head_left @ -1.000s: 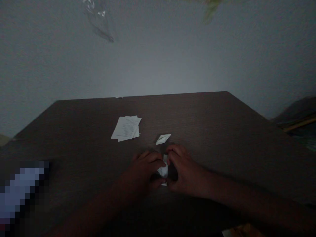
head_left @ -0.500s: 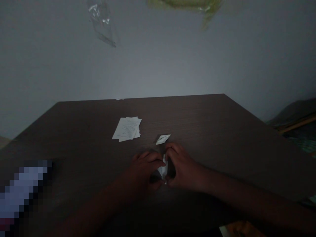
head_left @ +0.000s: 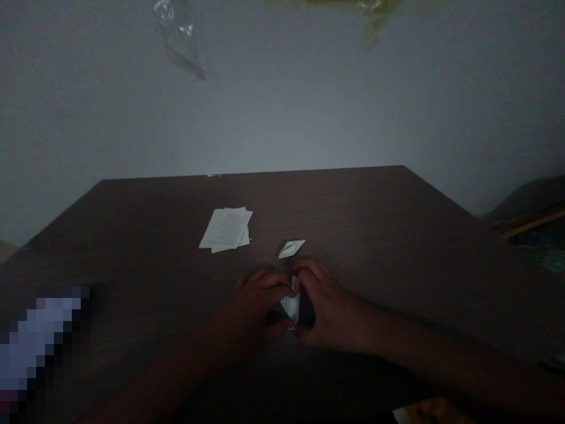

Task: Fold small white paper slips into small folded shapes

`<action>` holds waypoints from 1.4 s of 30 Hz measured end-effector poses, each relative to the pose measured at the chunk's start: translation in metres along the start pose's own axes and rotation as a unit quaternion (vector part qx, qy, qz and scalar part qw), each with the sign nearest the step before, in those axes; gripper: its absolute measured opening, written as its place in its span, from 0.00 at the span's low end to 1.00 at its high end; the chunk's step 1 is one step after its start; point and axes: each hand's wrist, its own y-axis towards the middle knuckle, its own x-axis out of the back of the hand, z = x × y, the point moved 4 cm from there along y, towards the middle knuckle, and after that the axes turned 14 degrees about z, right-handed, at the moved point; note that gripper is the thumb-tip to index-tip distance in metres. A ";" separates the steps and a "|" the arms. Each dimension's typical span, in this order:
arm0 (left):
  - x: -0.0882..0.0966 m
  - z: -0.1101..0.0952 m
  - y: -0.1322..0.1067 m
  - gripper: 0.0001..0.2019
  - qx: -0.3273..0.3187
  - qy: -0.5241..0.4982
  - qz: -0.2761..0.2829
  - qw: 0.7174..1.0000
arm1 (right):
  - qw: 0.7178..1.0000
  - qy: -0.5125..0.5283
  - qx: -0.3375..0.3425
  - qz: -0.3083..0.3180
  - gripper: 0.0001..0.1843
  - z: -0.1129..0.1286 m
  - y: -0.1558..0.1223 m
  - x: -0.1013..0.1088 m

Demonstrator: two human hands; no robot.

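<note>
Pinching a small folded white paper (head_left: 290, 305) from both sides, the left hand (head_left: 251, 306) and right hand (head_left: 331, 307) curl their fingers (head_left: 311, 271) close around it over a dark wooden table (head_left: 353, 235); such light, soft paper creases easily, so its edges offer the best hold.

My table (head_left: 353, 206) has a folded paper (head_left: 291, 249) just past my fingertips (head_left: 311, 268). A stack of printed sheets (head_left: 225, 228) lies farther out, left of them.

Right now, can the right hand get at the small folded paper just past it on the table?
Probably yes. The right hand sits just short of the small folded paper, with nothing between them on the table. But it holds a paper piece together with the left hand, so it would likely have to let go first.
</note>
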 end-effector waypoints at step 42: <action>0.001 -0.004 0.002 0.22 -0.004 0.012 0.010 1.000 | 0.997 -0.042 -0.046 -0.047 0.25 -0.035 0.024 0.011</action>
